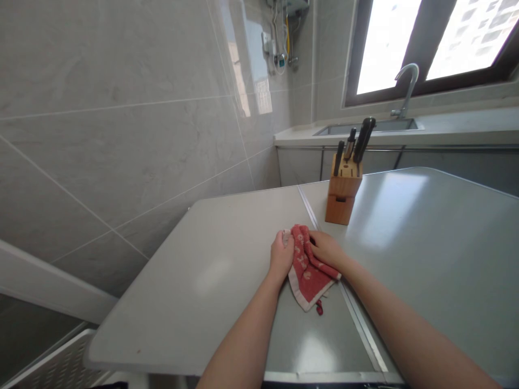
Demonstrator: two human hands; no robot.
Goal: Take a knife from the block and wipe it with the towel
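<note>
Between my hands is a small red towel [310, 275] with a pale border and light printed figures, bunched at the top and hanging to a point lower down. My left hand [281, 253] is closed on its upper left edge, where a bit of pale border shows by the fingers. My right hand [327, 248] grips the cloth's upper right side, and its fingertips are partly hidden in the folds. A small dark red tag or loop [319, 307] dangles below the towel. Whether the cloth touches the tabletop, I cannot tell.
The pale folding table [227, 237] has a metal seam [308, 205] across it. Just beyond my hands stands a wooden knife block [339, 208] with black-handled tools. A tiled wall borders the left; behind are a counter with a sink [373, 127] and faucet [411, 81].
</note>
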